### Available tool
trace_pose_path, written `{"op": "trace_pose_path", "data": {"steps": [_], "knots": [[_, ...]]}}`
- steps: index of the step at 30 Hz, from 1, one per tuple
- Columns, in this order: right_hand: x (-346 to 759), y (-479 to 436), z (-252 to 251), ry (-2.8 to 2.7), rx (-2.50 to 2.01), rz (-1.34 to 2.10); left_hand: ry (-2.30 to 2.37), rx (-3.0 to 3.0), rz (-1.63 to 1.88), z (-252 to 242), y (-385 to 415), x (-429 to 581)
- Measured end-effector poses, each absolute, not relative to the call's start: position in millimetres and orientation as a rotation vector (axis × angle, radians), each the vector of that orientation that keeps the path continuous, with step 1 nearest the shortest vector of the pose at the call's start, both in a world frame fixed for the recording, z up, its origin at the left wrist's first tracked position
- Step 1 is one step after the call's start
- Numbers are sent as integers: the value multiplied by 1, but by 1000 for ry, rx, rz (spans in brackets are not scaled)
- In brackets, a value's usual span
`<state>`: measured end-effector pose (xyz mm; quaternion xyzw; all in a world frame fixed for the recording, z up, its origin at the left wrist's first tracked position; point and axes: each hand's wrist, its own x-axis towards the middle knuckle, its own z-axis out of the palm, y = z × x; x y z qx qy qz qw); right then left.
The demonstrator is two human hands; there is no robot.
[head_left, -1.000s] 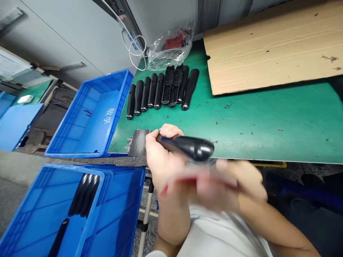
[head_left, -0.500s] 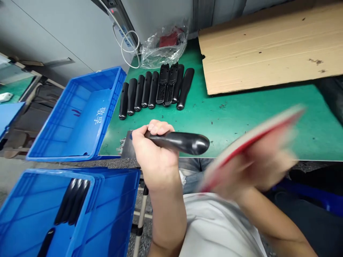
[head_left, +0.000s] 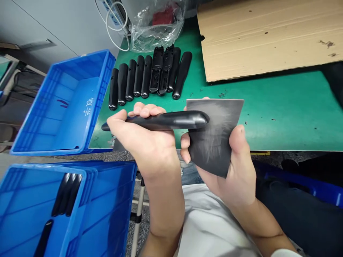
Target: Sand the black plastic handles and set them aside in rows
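My left hand (head_left: 150, 142) is wrapped round a long, glossy black plastic handle casing (head_left: 174, 120), held level with its rounded end to the right. In my right hand (head_left: 238, 167) is a dark grey sheet of sandpaper (head_left: 214, 142), gripped between the thumb on its right edge and fingers behind and at its left edge. Pale scuff marks cover its face. The casing's rounded tip overlaps the sandpaper in view; whether they touch I cannot tell. On the green table (head_left: 281, 114) beyond, several similar black casings (head_left: 139, 76) lie in a row, two of them with their hollow insides up.
At the left stand blue crates (head_left: 91, 167); the near one holds several black casings (head_left: 66, 194). A large cardboard sheet (head_left: 268, 43) covers the table's back right. Behind the row sit a clear plastic bag (head_left: 158, 32) with something red inside and a white cable (head_left: 107, 26).
My right hand has swung left and turned the sandpaper from its red-edged side view to face me, behind the casing's tip. My left hand has shifted up and left, still gripping the casing.
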<state>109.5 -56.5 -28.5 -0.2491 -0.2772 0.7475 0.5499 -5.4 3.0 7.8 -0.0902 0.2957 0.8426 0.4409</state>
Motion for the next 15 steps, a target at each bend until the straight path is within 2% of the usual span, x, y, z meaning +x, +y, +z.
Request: {"op": "trace_pose_path", "data": {"steps": [7,15], "knots": [[110,-46,-33,-945,-782,1525,754,-290,2092,9,2,-5],[107,-43,-35,-924,-698,1517,791,-194,2007,10,1,-6]]}}
